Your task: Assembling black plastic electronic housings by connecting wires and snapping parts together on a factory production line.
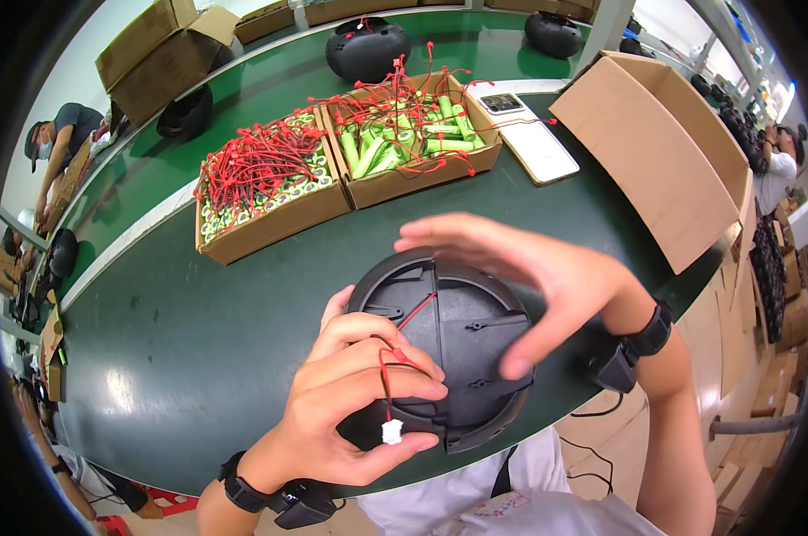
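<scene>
A round black plastic housing [480,348], with ribs and a seam down its middle, is in front of me at the near edge of the table. My left hand [332,393] is closed on its left side, fingers curled over the rim and inner face. A thin red and black wire [419,311] comes out near the seam and crosses those fingers. The wire's white plug [391,432] hangs beside my left thumb. Over the right side of the housing, my right hand [547,277] is open, thumb and fingers apart, slightly blurred, with nothing in it.
Two shallow cardboard boxes hold green battery cells with red leads: the left box [274,234] and right box [426,181]. A white phone [540,147] lies beside them. An open carton [654,152] stands at right. Black round shells [365,49] sit behind on a green surface. Other people work nearby.
</scene>
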Demonstrator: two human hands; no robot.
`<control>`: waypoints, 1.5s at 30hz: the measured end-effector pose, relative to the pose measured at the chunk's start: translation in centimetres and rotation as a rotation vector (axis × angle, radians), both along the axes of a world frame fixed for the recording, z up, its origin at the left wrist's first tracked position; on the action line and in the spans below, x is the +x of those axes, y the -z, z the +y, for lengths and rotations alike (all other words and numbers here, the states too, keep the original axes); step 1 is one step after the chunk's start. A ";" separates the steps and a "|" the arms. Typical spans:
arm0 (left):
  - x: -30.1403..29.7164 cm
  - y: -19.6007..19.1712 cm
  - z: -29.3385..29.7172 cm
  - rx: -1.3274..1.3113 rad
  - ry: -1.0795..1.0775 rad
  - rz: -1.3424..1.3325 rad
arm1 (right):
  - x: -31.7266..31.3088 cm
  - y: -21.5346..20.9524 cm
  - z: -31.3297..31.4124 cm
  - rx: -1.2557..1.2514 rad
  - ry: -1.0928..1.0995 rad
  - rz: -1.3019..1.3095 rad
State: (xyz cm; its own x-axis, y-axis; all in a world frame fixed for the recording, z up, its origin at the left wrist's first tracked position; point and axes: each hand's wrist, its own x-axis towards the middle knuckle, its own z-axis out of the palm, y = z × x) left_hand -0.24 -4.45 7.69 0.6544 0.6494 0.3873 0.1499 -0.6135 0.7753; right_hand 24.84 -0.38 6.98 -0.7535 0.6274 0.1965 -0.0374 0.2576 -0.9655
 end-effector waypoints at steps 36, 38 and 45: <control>-0.3 0.8 0.3 0.063 0.051 -0.012 | -2.9 1.6 -0.8 -0.150 0.287 0.197; -0.3 1.3 0.5 0.139 -0.042 -0.134 | -3.1 1.7 -1.2 -0.144 0.358 0.210; 0.0 3.5 0.7 -0.009 -0.251 -0.209 | -4.3 3.0 -1.3 -0.002 0.744 0.197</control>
State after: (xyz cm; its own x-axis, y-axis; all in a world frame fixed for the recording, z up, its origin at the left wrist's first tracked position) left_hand -0.19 -3.72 4.21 0.3806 0.7842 0.4901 0.1330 -0.5709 0.8102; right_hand 20.58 -1.67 3.98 -0.0840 0.9557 0.2820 -0.0263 0.2808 -0.9594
